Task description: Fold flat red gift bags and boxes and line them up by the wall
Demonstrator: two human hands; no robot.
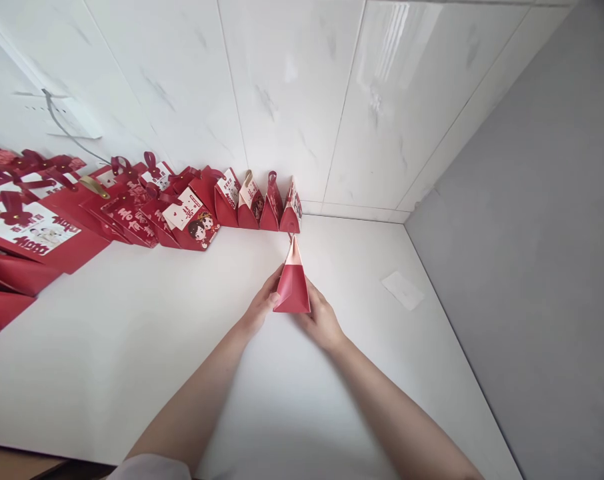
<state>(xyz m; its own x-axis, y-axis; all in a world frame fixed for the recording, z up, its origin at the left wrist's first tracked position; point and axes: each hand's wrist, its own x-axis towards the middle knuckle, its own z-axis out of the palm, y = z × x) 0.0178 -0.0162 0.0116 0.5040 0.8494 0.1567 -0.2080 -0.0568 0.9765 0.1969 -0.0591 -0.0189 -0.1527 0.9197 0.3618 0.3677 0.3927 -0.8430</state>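
Observation:
A small red paper gift bag [293,287] with a pale pink top stands upright on the white tabletop [132,347]. My left hand [260,309] grips its left side and my right hand [321,319] grips its right side. Its top points toward a row of similar red bags [256,202] standing against the wall just beyond it.
A long line of red gift bags and boxes with ribbons [127,200] runs along the wall to the left edge. A white card [403,290] lies flat on the table at the right. A grey wall [532,267] borders the table's right side.

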